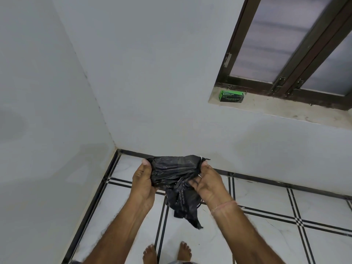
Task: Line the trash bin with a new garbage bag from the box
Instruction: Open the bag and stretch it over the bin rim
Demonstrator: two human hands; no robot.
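Note:
A crumpled black garbage bag (174,169) is stretched between both hands in front of me, above the floor near the room's corner. My left hand (142,180) grips its left end and my right hand (208,181) grips its right end. A loose tail of the bag hangs down between my forearms. The green garbage bag box (231,96) lies on the window sill at the upper right, well away from both hands. No trash bin shows in the head view.
White walls meet in a corner (116,147) just beyond my hands. The stone window sill (285,109) juts out at the right under a dark-framed window. The tiled floor (257,235) has black lines, and my bare feet stand at the bottom edge.

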